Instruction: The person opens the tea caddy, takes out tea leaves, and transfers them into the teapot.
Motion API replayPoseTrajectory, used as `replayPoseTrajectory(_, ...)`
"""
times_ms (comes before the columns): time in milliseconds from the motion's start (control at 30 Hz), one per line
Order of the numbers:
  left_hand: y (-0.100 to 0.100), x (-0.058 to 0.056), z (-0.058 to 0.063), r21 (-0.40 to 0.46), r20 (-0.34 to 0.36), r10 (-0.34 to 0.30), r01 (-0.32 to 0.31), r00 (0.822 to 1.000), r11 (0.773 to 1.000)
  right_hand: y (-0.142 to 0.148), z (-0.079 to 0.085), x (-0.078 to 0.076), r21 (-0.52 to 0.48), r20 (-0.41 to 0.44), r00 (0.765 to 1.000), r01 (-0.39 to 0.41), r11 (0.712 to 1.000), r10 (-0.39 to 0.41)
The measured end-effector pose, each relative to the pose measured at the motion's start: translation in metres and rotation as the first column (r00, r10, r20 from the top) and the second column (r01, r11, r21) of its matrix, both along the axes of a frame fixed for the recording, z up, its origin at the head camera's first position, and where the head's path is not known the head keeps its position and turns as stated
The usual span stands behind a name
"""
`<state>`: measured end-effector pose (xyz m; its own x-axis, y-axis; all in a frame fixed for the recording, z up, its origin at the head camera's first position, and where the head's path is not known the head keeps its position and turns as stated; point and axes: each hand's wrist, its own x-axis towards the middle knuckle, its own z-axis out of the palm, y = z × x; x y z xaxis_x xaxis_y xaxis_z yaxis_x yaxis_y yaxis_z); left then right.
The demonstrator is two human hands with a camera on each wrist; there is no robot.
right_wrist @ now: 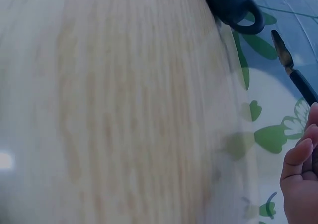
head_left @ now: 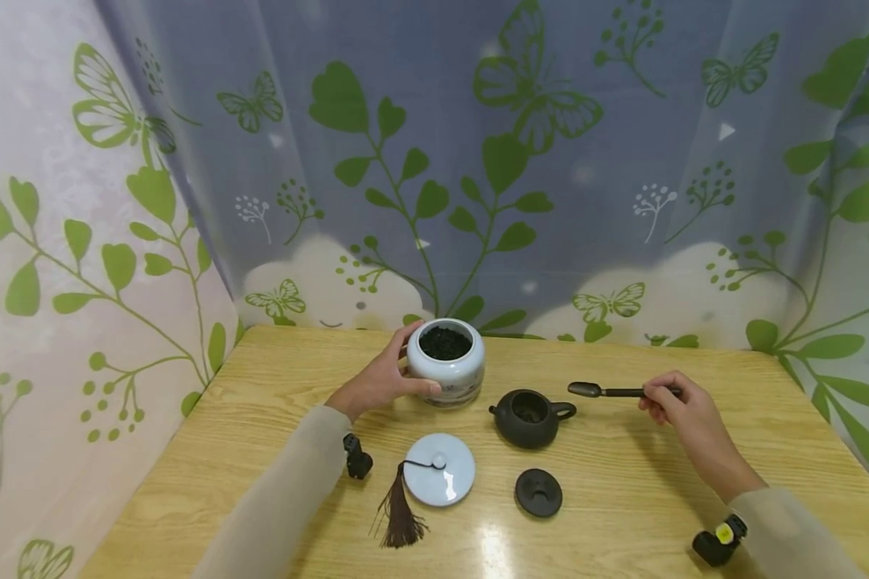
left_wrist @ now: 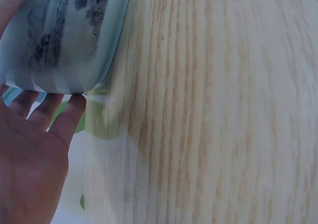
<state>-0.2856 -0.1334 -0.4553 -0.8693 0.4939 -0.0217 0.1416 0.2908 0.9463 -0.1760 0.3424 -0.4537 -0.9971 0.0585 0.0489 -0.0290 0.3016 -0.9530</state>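
A white porcelain tea jar (head_left: 458, 371) with dark leaves (head_left: 445, 344) inside stands at the back of the table. My left hand (head_left: 378, 376) grips it from the left, thumb at the front and fingers on the far side. In the left wrist view the fingertips of that hand (left_wrist: 32, 154) touch the painted jar (left_wrist: 64, 40). My right hand (head_left: 684, 414) holds a small dark tea scoop (head_left: 611, 391) by its handle, its bowl pointing left. Between the hands sits a dark teapot (head_left: 525, 430), lidless, with something dark inside; the scoop is right of its handle, apart from it.
In front of the jar lies its pale lid (head_left: 449, 482) with a brown tassel (head_left: 403, 515). The dark teapot lid (head_left: 539, 493) rests in front of the teapot. A patterned curtain (head_left: 420, 161) hangs behind the wooden table (head_left: 586, 531).
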Motion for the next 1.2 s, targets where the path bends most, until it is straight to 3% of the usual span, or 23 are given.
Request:
replayPoseTrajectory(167, 0.0, 0.0, 0.0, -0.005, -0.008, 0.001, -0.001, 1.0, 1.0, 0.007, -0.007, 0.001, 0.09, 0.035, 0.999, 0.026, 0.996, -0.029)
replayPoseTrajectory(400, 0.001, 0.0, 0.001, -0.004, -0.013, -0.006, 0.006, 1.0, 1.0, 0.018, -0.01, 0.003, 0.25, 0.053, 0.997, 0.04, 0.967, -0.055)
replayPoseTrajectory(767, 0.0, 0.0, 0.001, -0.006, -0.011, -0.003, 0.003, 1.0, 1.0, 0.026, -0.011, 0.004, 0.289, 0.106, 0.994, -0.011, 0.957, -0.021)
replayPoseTrajectory(1200, 0.0, 0.0, 0.001, -0.011, -0.018, -0.002, 0.002, 1.0, 1.0, 0.032, -0.004, 0.008, 0.505, 0.09, 0.992, -0.126, 0.854, 0.093)
